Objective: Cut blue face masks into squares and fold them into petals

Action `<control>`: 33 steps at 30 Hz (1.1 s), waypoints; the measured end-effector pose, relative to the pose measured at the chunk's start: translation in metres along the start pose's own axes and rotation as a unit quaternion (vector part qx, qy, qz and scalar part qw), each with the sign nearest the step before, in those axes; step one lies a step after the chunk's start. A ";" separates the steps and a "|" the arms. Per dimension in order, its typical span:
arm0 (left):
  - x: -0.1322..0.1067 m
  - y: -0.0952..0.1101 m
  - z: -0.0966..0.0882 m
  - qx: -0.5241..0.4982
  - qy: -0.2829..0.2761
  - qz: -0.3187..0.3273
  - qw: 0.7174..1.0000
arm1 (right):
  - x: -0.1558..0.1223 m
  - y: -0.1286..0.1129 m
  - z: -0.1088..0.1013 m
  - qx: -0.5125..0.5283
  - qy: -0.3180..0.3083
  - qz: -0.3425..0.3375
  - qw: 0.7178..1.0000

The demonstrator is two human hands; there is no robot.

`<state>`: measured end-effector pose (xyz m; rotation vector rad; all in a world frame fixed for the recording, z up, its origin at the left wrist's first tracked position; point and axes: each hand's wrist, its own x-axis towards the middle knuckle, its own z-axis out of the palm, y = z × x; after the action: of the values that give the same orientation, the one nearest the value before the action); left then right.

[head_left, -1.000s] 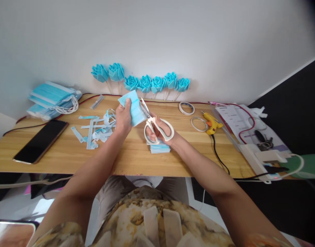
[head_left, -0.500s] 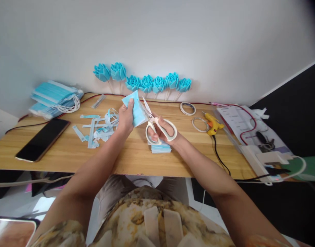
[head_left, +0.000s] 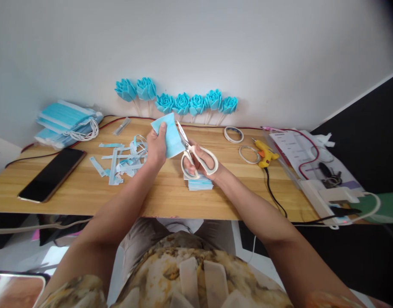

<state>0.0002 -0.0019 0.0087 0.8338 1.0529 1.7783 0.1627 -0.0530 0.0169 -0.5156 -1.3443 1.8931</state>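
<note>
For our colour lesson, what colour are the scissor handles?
The scissor handles are cream, shown in the head view.

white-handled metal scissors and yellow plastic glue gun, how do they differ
The white-handled metal scissors are in the right hand; the yellow plastic glue gun lies on the wooden table. The scissors have two looped handles; the glue gun is pistol-shaped. The glue gun has a black cord; the scissors have none. Both point toward the pale wall.
</note>
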 end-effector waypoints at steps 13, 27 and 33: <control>0.003 -0.003 -0.003 0.032 0.012 0.049 0.998 | 0.000 0.001 -0.001 0.014 -0.002 -0.002 1.000; 0.001 -0.003 -0.002 0.047 0.013 0.048 0.998 | 0.001 0.004 -0.002 0.013 -0.003 -0.009 1.000; 0.000 -0.004 -0.001 0.031 0.023 0.050 0.998 | 0.001 0.004 -0.002 0.031 -0.008 -0.009 0.999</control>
<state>0.0003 -0.0008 0.0046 0.9012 1.1175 1.8650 0.1617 -0.0514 0.0125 -0.4558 -1.2914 1.9224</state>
